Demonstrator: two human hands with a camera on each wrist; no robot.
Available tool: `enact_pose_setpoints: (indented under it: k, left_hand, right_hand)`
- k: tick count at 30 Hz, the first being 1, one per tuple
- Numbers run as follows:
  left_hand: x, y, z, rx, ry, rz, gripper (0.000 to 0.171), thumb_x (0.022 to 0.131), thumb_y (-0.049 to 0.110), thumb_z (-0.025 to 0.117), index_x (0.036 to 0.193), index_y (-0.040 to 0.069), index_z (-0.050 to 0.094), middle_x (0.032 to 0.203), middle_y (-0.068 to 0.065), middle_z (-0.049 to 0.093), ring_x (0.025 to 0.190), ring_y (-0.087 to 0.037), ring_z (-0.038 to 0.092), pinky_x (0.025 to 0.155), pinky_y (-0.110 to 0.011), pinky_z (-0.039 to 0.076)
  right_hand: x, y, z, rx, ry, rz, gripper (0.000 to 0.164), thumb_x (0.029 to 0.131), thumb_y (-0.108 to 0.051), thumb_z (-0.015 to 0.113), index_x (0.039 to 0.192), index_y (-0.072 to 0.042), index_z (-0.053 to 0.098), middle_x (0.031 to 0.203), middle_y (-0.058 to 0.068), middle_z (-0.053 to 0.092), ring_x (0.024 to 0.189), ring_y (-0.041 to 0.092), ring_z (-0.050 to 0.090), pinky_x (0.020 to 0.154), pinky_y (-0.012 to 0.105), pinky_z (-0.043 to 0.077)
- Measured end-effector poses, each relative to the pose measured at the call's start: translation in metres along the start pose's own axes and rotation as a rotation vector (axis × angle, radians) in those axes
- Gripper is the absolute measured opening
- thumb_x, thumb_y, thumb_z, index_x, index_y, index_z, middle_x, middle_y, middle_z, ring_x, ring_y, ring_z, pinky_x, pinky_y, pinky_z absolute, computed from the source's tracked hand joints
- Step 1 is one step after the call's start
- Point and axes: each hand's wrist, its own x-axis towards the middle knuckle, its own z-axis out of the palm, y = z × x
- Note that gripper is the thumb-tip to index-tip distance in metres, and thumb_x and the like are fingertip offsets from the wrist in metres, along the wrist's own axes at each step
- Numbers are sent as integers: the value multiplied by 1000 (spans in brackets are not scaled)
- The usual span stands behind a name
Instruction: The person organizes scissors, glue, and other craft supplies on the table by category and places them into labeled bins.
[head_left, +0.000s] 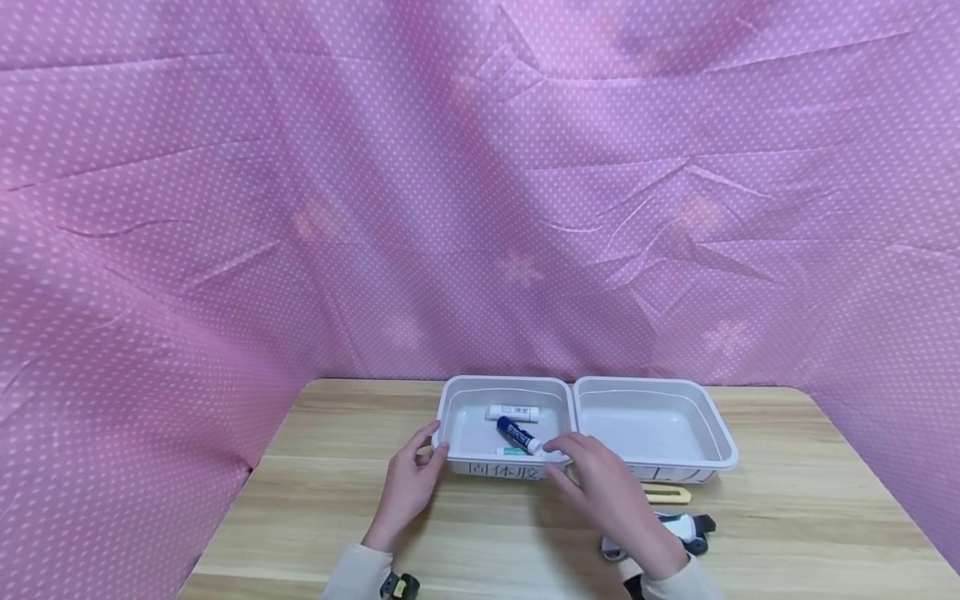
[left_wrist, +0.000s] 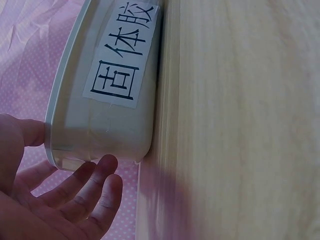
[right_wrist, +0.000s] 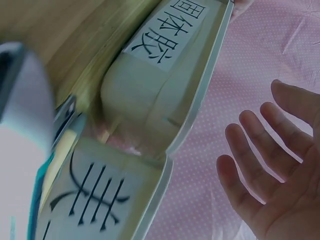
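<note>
A white plastic tray with a dark-lettered label holds a white glue stick, a dark blue glue stick with a white end, and a smaller green-and-white stick, partly covered. My left hand holds this tray's front left corner; in the left wrist view the thumb lies at the rim and the other fingers at the side wall. Over the front right corner is my right hand, its fingertips close to the blue stick's white end. The right wrist view shows those fingers spread, with nothing between them.
A second white tray adjoins on the right, also labelled. In front of it lies a yellow utility knife. White-and-dark items lie partly under my right forearm. Pink dotted cloth hangs behind the wooden table.
</note>
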Motion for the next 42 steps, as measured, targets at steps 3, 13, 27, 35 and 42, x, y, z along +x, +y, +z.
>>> enact_pose_setpoints:
  k: [3,13,27,35,42]
  left_hand:
    - [0,1,0,-3,4,1,46,102,19,65,145,6,55,133,-27,63,99,-29,74,73,-21,59]
    - [0,2,1,-4,6,8,46,102,18,64,145,4,55,134,-30,62,99,-30,75,72,-20,59]
    - [-1,-1,2,-9,-1,-11,48,102,20,65,147,6,54,135,-29,61,101,-30,74,72,-24,61]
    - [-2,-1,2,-5,6,-14,48,102,21,65,147,8,55,136,-29,61,99,-28,74,70,-21,58]
    - [-2,-1,1,-2,7,-15,48,102,21,64,147,8,54,136,-28,61,99,-28,74,70,-22,59]
  right_hand:
    - [-8,3,-6,-43,4,-11,27,88,-30,81,111,-18,74,109,-3,74,101,16,70,87,38,59]
    - [-38,18,-28,-111,66,-37,27,86,-28,83,111,-22,74,110,-10,72,104,12,69,84,38,59]
    - [-70,51,-30,-215,142,-126,38,78,-25,89,112,-19,75,112,-5,72,100,16,70,81,42,59]
    - [-88,76,-32,-245,107,-143,37,74,-28,91,106,-24,72,107,-9,70,96,13,67,81,40,58]
    - [-101,95,-33,-235,12,-72,44,74,-31,91,112,-22,72,106,-10,69,97,13,66,81,39,58]
